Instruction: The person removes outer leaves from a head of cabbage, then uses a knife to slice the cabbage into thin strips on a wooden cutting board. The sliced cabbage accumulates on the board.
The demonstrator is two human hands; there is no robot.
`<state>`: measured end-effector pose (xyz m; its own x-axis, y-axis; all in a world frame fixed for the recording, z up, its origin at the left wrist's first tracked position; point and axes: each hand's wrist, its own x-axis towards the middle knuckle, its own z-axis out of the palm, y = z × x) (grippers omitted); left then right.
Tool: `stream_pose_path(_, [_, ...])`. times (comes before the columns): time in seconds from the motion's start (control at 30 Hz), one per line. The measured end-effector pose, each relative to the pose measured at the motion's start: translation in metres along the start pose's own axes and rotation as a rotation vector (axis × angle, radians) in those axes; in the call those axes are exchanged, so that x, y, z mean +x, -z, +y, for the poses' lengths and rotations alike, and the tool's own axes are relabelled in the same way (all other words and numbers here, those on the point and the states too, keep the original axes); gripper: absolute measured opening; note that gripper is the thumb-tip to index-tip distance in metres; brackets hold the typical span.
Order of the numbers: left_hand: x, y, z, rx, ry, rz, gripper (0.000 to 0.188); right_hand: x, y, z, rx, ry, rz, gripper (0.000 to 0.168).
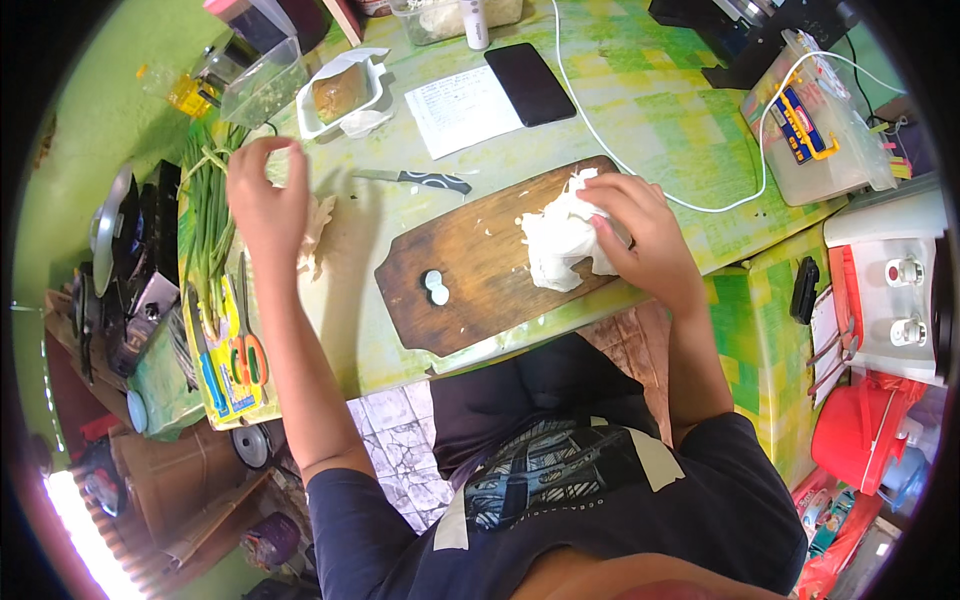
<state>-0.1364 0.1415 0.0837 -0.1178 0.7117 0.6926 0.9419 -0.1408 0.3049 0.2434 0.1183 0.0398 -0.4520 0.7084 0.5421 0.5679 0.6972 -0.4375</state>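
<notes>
A white crumpled bundle (562, 240), perhaps cloth or paper, lies on the right part of a wooden cutting board (465, 259). My right hand (637, 232) grips its right side between thumb and fingers. Over the table's left side my left hand (266, 187) is raised, fingers curled and thumb tip near the index finger; whether anything small is pinched there cannot be seen. A pale brown crumpled piece (319, 225), perhaps paper or peel, shows beyond the left wrist. Small round white pieces (435, 287) rest at the board's left end. Behind the board is a knife (435, 181) with a dark patterned handle.
Spring onions (206, 217), scissors (247, 360) and a blue-handled knife (210, 379) lie at left. A bread-like brown item (341, 94) sits in a white foam tray (307, 124). Behind are a written sheet (457, 112), a phone (529, 84), a white cable (585, 124) and a plastic box (840, 165).
</notes>
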Motion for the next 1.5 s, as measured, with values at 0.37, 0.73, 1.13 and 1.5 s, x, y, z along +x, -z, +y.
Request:
stream_pose_path(0.37, [-0.038,-0.036,0.061,-0.503,-0.433,-0.35,0.009,-0.022,0.015,-0.015,0.033,-0.204,-0.183,0.039])
stream_pose_path(0.73, [-0.065,-0.048,0.074,-0.696,-0.446,-0.435,0.012,-0.012,0.018,-0.036,0.078,-0.118,0.035,0.026])
stream_pose_path(1.13, [-0.065,-0.04,0.082,-0.991,-0.315,-0.543,0.045,0.039,-0.011,-0.043,0.229,0.215,-0.081,0.026])
stream_pose_path(1.5, [-0.066,-0.045,0.073,-0.887,-0.118,-0.572,0.037,0.124,-0.051,0.067,-0.415,-0.115,-0.228,0.036])
